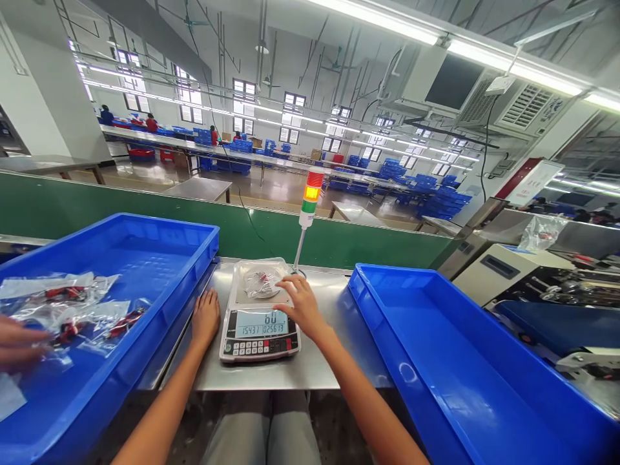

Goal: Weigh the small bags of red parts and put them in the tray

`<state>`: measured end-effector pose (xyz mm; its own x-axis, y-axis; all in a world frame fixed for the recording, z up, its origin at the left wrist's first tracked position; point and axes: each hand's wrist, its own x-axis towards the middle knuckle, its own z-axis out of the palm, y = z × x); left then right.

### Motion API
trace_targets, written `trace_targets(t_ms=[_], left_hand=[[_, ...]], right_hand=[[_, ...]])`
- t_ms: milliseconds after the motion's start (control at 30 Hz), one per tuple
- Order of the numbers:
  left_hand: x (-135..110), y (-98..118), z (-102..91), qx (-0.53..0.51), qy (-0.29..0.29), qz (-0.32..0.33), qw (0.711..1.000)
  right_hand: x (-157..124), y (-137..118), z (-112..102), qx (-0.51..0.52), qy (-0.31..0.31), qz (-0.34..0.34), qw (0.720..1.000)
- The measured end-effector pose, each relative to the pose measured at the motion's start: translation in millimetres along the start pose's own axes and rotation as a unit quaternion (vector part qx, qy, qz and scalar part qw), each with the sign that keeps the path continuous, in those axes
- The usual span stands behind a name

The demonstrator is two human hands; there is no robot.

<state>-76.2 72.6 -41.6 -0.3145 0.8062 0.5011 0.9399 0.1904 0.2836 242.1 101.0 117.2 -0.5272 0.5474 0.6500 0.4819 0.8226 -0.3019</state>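
Observation:
A digital counting scale [260, 336] sits on the metal bench in front of me, its display lit. On its pan lies a clear plastic bag [261, 284] with small red parts inside. My right hand [303, 303] is over the pan's right side, thumb and fingers apart at the edge of the bag; whether they touch it I cannot tell. Flat on the bench, just left of the scale, rests my left hand [206, 316] with nothing in it. The blue tray [159, 242] beside it contains several bagged red parts [68, 297].
Another person's hand [22, 342], blurred, reaches into the left tray. A second blue tray [436, 349] stands right of the scale. Behind the scale rises a signal light [311, 194], its amber section lit. A machine [518, 271] stands at far right; a green barrier [252, 236] runs behind.

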Motion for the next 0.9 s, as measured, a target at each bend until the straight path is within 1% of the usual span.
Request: trace_targets(t_ms=[33,67,133,200,233,333,400,467,567,633,700,800,867,900], left_hand=[[0,0,0.4,0.000,0.000,0.001,1.000],[-1,0,0.8,0.000,0.000,0.001,1.000],[-2,-1,1.7,-0.002,0.003,0.001,1.000],[-3,0,3.2,-0.006,0.010,0.000,1.000],[-3,0,4.2,-0.009,0.014,-0.001,1.000],[-5,2,8.0,-0.018,0.028,-0.007,0.999],[-6,3,10.4,-0.023,0.037,-0.012,0.999],[-7,5,12.2,-0.025,0.043,-0.016,0.999],[-8,7,12.8,-0.028,0.046,-0.020,0.998],[-8,8,11.7,-0.029,0.044,-0.022,0.998],[-8,9,9.7,-0.032,0.039,-0.022,0.998],[-8,10,6.7,-0.038,0.028,-0.022,0.999],[-8,11,5.2,-0.042,0.021,-0.024,0.999],[-8,11,4.6,-0.045,0.018,-0.026,0.999]], right_hand=[[15,-11,2,-0.017,-0.031,-0.032,0.999],[30,-18,3,-0.035,-0.053,-0.037,0.997],[61,-20,4,-0.063,-0.069,0.005,0.996],[94,-13,-1,-0.077,-0.057,0.059,0.994],[110,-8,-7,-0.081,-0.049,0.076,0.993],[150,3,-28,-0.086,-0.018,0.088,0.992],[164,4,-37,-0.074,-0.010,0.077,0.994],[167,4,-40,-0.060,-0.030,0.061,0.996],[161,3,-32,-0.054,-0.064,0.048,0.995],[155,4,-26,-0.059,-0.069,0.048,0.995],[147,3,-21,-0.058,-0.091,0.033,0.994],[131,5,-21,-0.006,-0.130,-0.005,0.991],[115,15,-23,0.038,-0.113,0.008,0.993],[106,24,-25,0.051,-0.088,0.033,0.994]])
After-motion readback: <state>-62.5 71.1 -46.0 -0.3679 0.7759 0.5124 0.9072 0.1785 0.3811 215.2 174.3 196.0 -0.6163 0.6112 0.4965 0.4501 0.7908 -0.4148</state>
